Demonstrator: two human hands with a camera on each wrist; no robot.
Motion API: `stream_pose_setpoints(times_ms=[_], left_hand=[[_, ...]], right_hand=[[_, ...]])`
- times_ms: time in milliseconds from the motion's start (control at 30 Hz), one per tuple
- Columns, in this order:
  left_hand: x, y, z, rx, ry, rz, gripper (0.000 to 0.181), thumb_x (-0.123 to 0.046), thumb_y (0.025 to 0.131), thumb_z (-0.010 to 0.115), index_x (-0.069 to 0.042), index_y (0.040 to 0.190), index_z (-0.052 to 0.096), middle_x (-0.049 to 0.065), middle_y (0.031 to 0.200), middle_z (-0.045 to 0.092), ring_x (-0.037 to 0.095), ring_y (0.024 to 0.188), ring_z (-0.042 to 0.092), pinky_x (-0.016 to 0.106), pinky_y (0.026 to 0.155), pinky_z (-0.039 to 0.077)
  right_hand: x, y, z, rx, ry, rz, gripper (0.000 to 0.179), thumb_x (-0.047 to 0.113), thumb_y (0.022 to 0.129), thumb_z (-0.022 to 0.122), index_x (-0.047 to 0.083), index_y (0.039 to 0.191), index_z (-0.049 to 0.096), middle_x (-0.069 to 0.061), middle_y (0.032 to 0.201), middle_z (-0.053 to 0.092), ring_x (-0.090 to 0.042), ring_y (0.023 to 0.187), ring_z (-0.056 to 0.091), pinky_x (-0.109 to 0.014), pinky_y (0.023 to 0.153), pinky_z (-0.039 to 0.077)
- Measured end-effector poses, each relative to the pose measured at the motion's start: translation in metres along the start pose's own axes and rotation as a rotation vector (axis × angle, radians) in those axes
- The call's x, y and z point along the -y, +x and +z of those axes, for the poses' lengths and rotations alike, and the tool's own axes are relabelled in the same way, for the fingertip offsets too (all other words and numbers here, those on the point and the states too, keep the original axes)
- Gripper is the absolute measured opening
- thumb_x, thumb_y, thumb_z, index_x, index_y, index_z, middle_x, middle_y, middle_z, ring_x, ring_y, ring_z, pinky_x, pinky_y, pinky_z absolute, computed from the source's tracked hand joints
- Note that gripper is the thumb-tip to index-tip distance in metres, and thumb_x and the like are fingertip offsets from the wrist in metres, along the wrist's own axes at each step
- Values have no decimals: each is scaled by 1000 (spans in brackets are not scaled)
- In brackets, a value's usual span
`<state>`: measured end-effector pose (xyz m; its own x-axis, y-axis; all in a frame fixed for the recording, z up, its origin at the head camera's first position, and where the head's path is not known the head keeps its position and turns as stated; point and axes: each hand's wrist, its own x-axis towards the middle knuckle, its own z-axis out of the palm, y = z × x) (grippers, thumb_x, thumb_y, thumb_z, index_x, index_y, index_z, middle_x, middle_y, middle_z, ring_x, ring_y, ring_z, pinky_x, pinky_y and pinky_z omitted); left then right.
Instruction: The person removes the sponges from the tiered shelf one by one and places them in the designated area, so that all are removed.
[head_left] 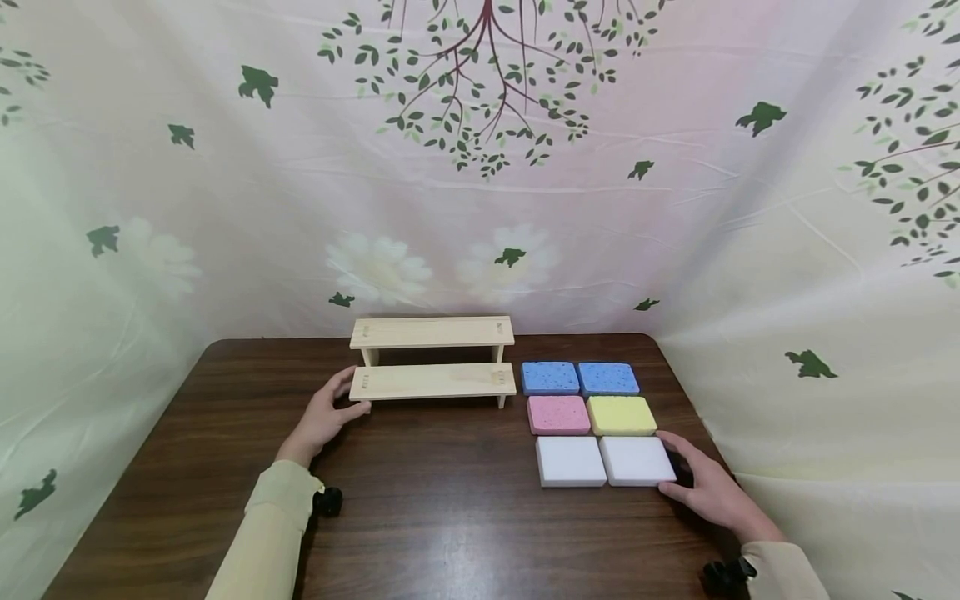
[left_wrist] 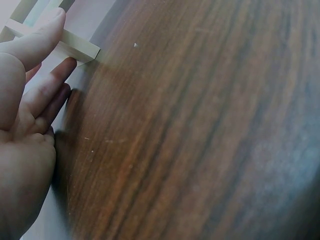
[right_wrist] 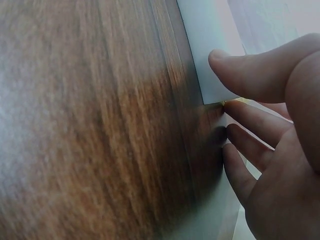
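Note:
My left hand [head_left: 322, 417] holds the left end of the front shelf of a pale two-step wooden stand [head_left: 435, 381]. Its thumb lies along the front edge and the fingers at the end; in the left wrist view the thumb covers part of the stand [left_wrist: 82, 47]. On the right, my right hand [head_left: 712, 483] spans the outer end of the right-hand white sponge [head_left: 637, 461], thumb at its front corner, forefinger at its back corner. The right wrist view shows the thumb against that sponge [right_wrist: 202, 35]. Beside it lies another white sponge [head_left: 570, 462].
Behind the white sponges lie a pink sponge [head_left: 558, 414] and a yellow sponge [head_left: 622, 415]. Two blue sponges, one left [head_left: 550, 377] and one right [head_left: 607, 378], form the back row. The dark wooden table [head_left: 450, 517] meets a patterned cloth [head_left: 420, 208] behind.

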<state>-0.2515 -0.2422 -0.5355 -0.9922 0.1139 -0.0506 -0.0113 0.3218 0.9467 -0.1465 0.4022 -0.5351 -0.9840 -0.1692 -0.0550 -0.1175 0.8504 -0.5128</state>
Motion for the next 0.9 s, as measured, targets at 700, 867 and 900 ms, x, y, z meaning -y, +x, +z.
stream_pose_setpoints(times_ms=[700, 867, 900], left_hand=[[31, 14, 3, -3, 27, 29, 88, -18, 96, 80, -8, 166, 27, 26, 159, 45, 45, 150, 35, 63, 116, 32], [32, 14, 4, 0, 31, 19, 94, -15, 93, 83, -8, 167, 25, 26, 159, 46, 45, 151, 32, 65, 118, 29], [32, 13, 4, 2, 38, 19, 96, -16, 93, 83, -7, 167, 24, 26, 159, 45, 45, 151, 32, 66, 118, 29]], right_hand=[[13, -1, -6, 16, 8, 29, 106, 63, 88, 78, -2, 160, 33, -31, 159, 39, -52, 142, 42, -68, 107, 43], [19, 1, -6, -53, -41, -38, 101, 58, 89, 80, -4, 156, 38, -30, 155, 44, -51, 141, 42, -72, 107, 38], [21, 2, -6, -79, -52, -65, 99, 56, 89, 81, -5, 155, 40, -30, 154, 45, -51, 140, 43, -71, 107, 38]])
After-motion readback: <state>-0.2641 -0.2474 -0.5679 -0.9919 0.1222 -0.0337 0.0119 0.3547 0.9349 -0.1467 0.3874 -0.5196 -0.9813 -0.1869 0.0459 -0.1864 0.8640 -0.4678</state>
